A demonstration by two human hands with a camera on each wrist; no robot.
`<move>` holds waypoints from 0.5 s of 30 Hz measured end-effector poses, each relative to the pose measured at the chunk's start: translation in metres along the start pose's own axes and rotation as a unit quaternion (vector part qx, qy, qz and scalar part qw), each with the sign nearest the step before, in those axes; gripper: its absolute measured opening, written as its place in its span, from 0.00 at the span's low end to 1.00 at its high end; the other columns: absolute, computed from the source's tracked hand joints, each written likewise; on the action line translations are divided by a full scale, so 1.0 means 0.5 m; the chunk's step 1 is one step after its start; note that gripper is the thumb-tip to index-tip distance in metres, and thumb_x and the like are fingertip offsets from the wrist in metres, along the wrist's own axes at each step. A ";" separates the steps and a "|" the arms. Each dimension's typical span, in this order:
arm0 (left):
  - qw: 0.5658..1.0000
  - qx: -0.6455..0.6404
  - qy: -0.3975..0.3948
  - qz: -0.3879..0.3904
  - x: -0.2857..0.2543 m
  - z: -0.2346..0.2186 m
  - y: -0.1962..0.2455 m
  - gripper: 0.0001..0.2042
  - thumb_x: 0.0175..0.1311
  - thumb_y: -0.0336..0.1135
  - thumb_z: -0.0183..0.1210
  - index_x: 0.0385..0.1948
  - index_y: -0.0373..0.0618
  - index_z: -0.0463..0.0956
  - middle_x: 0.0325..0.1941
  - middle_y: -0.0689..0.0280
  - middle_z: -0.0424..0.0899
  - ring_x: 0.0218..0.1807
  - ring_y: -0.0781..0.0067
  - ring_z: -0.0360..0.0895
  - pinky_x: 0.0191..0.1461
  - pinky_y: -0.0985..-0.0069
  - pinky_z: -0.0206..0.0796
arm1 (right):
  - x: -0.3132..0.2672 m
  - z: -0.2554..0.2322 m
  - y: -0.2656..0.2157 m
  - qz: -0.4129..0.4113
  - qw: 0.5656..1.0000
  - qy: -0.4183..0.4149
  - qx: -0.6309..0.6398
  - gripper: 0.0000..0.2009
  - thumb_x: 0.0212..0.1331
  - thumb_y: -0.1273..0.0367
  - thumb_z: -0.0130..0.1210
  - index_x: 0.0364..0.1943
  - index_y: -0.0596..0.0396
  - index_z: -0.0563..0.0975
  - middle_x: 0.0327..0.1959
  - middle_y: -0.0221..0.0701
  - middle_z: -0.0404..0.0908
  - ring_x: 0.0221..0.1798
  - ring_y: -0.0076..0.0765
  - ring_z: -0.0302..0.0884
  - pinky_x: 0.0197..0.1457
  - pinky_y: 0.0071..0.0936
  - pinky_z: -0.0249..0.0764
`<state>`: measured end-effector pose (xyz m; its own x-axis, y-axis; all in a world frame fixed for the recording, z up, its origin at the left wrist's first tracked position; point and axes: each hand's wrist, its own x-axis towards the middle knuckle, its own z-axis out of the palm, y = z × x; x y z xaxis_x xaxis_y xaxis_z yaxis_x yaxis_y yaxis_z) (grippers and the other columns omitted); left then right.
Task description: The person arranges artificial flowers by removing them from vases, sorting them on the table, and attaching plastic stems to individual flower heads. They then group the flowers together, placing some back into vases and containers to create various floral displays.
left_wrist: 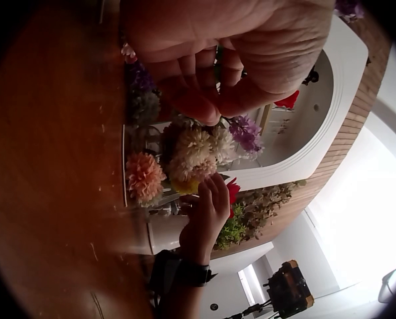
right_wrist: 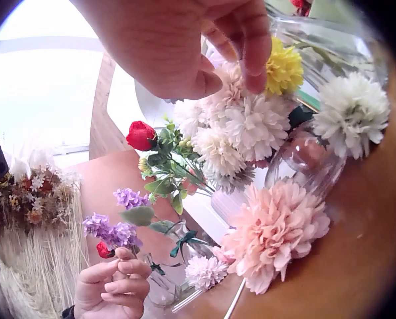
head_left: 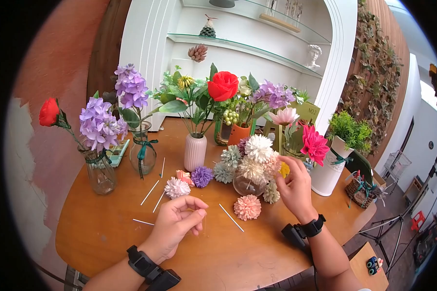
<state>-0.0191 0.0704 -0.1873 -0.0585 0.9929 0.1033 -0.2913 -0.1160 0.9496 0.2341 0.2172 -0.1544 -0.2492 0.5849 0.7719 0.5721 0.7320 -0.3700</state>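
My right hand is at the right side of a bunch of pompom flowers in a round glass vase. Its thumb and fingers curl at the petals of a pale pink pompom flower, beside a yellow flower. White, cream and grey-green pompom flowers fill the same bunch. Over the table's front, my left hand hovers with its fingers loosely bent and thumb near the index finger, with nothing visible between them. A loose peach pompom flower lies in front of the vase.
Thin white sticks lie scattered on the wooden table. White and purple pompoms lie left of the vase. Behind stand a pink ribbed vase, glass vases with purple flowers, and a white planter at right.
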 end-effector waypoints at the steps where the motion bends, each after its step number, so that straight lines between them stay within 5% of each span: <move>1: 1.000 -0.005 0.002 -0.003 0.000 0.000 0.001 0.06 0.63 0.26 0.58 0.39 0.40 0.75 0.33 0.68 0.76 0.29 0.83 0.74 0.29 0.84 0.67 | 0.000 -0.003 -0.002 0.000 1.000 0.000 0.000 0.18 0.53 0.75 0.58 0.50 0.56 0.74 0.48 0.40 0.76 0.25 0.32 0.79 0.31 0.26 0.77; 3: 1.000 -0.006 0.003 -0.003 -0.001 0.000 0.002 0.06 0.63 0.27 0.58 0.39 0.40 0.75 0.33 0.68 0.76 0.28 0.83 0.74 0.29 0.84 0.67 | 0.000 -0.011 -0.002 0.044 0.997 -0.014 -0.055 0.22 0.51 0.75 0.57 0.54 0.54 0.71 0.48 0.44 0.75 0.29 0.40 0.80 0.35 0.33 0.77; 9: 1.000 -0.010 0.003 -0.003 -0.003 0.000 0.005 0.05 0.63 0.27 0.58 0.39 0.40 0.75 0.33 0.69 0.76 0.29 0.83 0.74 0.30 0.84 0.67 | -0.003 -0.010 0.034 0.009 0.996 -0.005 -0.093 0.26 0.50 0.74 0.57 0.57 0.53 0.67 0.49 0.50 0.74 0.43 0.52 0.78 0.40 0.39 0.76; 12: 1.000 -0.011 0.002 -0.001 -0.004 0.000 0.005 0.05 0.63 0.27 0.58 0.39 0.40 0.75 0.33 0.69 0.76 0.29 0.83 0.74 0.30 0.85 0.67 | -0.002 -0.013 0.013 0.076 0.994 -0.036 -0.065 0.26 0.51 0.75 0.56 0.58 0.54 0.66 0.49 0.50 0.74 0.43 0.51 0.78 0.40 0.37 0.77; 15: 1.000 -0.008 0.000 0.003 -0.003 -0.001 0.003 0.06 0.64 0.28 0.58 0.40 0.39 0.75 0.30 0.69 0.77 0.28 0.84 0.74 0.30 0.85 0.66 | -0.002 -0.001 0.027 0.011 1.000 -0.016 -0.024 0.26 0.51 0.76 0.56 0.58 0.56 0.66 0.49 0.49 0.74 0.41 0.46 0.79 0.39 0.33 0.78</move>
<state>-0.0199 0.0687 -0.1862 -0.0596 0.9922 0.1097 -0.3055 -0.1227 0.9442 0.2425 0.2262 -0.1601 -0.2609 0.6126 0.7461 0.6144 0.7015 -0.3612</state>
